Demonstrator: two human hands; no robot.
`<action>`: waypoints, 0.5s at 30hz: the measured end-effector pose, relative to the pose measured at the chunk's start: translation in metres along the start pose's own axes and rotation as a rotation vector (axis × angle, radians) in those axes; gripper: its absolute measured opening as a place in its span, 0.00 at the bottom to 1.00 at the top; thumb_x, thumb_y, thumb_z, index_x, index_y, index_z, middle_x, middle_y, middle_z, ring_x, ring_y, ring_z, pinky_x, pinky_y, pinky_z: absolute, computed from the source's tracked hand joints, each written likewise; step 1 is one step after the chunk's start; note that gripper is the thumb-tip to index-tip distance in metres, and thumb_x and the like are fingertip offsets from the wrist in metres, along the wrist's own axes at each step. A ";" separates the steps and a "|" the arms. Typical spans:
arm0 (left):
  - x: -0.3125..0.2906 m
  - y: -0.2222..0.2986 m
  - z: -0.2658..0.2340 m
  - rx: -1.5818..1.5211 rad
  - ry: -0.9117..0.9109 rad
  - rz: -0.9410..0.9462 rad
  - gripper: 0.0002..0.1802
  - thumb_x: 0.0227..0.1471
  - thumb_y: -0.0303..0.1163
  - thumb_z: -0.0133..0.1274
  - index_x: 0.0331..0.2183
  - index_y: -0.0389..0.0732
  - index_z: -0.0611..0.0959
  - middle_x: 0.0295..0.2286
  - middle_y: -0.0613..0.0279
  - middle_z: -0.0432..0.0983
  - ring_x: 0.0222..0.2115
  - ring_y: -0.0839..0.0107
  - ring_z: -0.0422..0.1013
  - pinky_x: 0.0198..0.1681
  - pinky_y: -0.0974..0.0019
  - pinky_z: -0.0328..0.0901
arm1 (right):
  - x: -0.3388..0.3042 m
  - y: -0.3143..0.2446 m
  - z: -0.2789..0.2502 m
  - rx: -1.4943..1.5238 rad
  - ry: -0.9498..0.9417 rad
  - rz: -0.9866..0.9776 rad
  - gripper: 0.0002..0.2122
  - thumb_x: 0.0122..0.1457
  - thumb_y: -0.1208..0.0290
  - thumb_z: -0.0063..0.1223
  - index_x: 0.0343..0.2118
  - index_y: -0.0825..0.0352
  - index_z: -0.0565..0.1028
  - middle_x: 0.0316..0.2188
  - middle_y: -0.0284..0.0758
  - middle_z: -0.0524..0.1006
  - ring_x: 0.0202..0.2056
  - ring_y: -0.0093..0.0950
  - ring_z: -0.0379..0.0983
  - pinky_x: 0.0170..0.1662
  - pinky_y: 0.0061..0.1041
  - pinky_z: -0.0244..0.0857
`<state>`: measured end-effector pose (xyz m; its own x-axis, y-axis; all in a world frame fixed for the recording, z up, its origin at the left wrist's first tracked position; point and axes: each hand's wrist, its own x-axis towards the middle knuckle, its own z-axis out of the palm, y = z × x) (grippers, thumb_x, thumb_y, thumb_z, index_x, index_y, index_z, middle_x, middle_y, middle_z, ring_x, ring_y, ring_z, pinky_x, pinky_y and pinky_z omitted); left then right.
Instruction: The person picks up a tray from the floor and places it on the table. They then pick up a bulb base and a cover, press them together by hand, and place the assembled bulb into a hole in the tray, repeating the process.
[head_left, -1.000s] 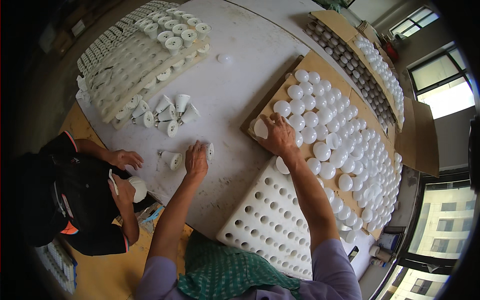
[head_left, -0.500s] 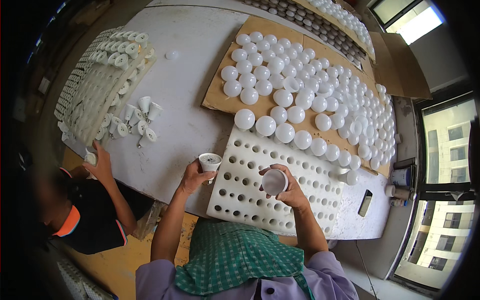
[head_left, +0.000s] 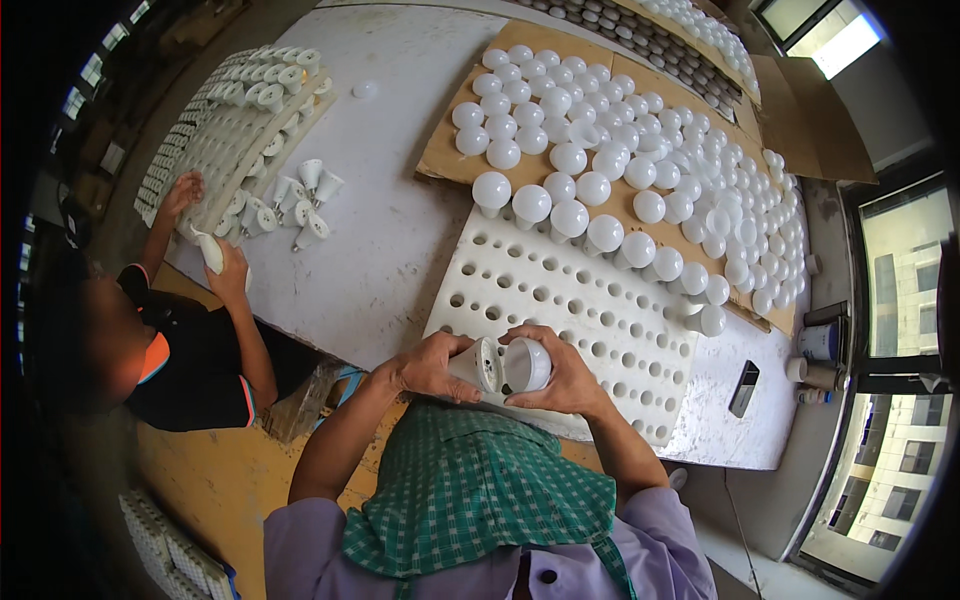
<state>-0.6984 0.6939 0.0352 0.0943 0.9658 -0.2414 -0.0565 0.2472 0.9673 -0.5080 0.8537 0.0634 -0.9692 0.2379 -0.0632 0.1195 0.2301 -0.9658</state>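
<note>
My left hand (head_left: 437,368) is closed around a white bulb base (head_left: 486,366), its open end turned to the right. My right hand (head_left: 566,378) grips a white bulb cover (head_left: 527,366), its mouth facing the base. The two parts are almost together, tilted, with a narrow gap showing at the top; whether their lower rims touch I cannot tell. Both hands are over the near edge of a white foam tray (head_left: 560,300) full of round holes. Finished-looking bulbs (head_left: 569,218) stand in a row along its far edge.
Many white bulb covers (head_left: 568,158) rest on a cardboard sheet (head_left: 450,150) beyond the tray. Several loose bulb bases (head_left: 312,230) lie on the table to the left, beside stacked trays of bases (head_left: 215,150). A co-worker (head_left: 190,350) sits at the left. A phone (head_left: 743,389) lies at the right.
My hands have come together, bringing the base and the cover face to face. The cover has turned from facing up to facing left. The co-worker's hands have shifted.
</note>
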 end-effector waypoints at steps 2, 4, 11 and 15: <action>-0.002 0.004 0.004 0.068 0.013 0.020 0.34 0.34 0.39 0.70 0.41 0.30 0.77 0.33 0.58 0.77 0.34 0.76 0.71 0.39 0.72 0.66 | -0.003 0.003 0.002 -0.024 -0.016 -0.010 0.40 0.30 0.64 0.75 0.50 0.66 0.66 0.48 0.38 0.71 0.50 0.31 0.67 0.54 0.30 0.60; -0.002 0.007 0.007 0.092 0.005 -0.051 0.37 0.32 0.41 0.71 0.42 0.29 0.77 0.36 0.53 0.78 0.38 0.69 0.72 0.46 0.67 0.64 | -0.005 0.006 0.004 -0.048 -0.032 -0.020 0.41 0.31 0.64 0.75 0.52 0.66 0.65 0.48 0.39 0.71 0.50 0.32 0.68 0.54 0.30 0.60; -0.005 0.001 0.010 0.177 -0.029 -0.097 0.33 0.33 0.42 0.71 0.39 0.30 0.78 0.33 0.57 0.78 0.33 0.75 0.72 0.37 0.70 0.67 | -0.007 -0.003 0.011 -0.186 -0.111 0.005 0.42 0.32 0.60 0.74 0.53 0.67 0.64 0.49 0.42 0.70 0.49 0.37 0.69 0.53 0.32 0.62; -0.004 0.010 0.015 0.181 0.010 -0.099 0.28 0.34 0.37 0.68 0.36 0.29 0.79 0.26 0.57 0.79 0.23 0.75 0.74 0.29 0.71 0.69 | -0.003 -0.007 0.014 -0.306 -0.175 0.070 0.43 0.34 0.57 0.72 0.54 0.67 0.62 0.49 0.44 0.70 0.48 0.41 0.69 0.51 0.34 0.64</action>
<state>-0.6841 0.6914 0.0466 0.0809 0.9384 -0.3358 0.1321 0.3239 0.9368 -0.5087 0.8380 0.0665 -0.9755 0.1042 -0.1937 0.2198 0.4976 -0.8391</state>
